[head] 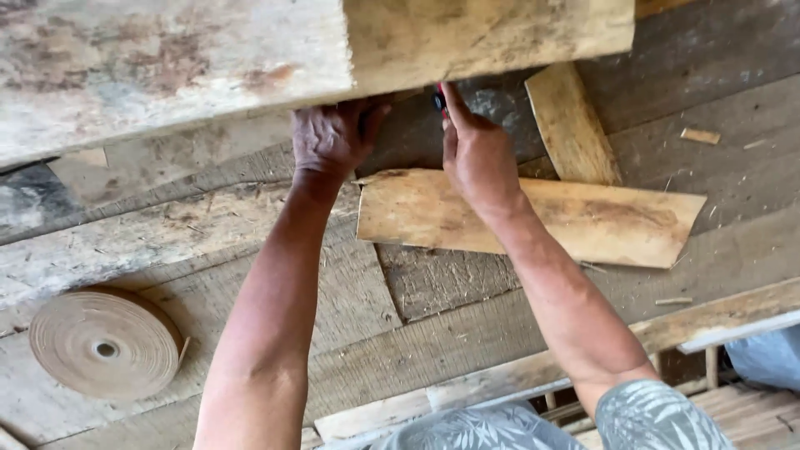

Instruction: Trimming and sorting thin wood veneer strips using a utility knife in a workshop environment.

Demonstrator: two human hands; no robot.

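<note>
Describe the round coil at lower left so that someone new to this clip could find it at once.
Start from the worn plank floor and look left of the person's left forearm. There a roll of thin tan strip lies flat, wound tight around a small centre hole. It is the only round thing; the wood offcut below the right hand and the others nearby are flat and straight-edged.

Both forearms are bare from wrist to elbow, with no gloves, watch or rings visible on the left hand (333,137) or the right hand (473,154). The garment (658,417) is grey fabric printed with a pale leaf pattern.
</note>
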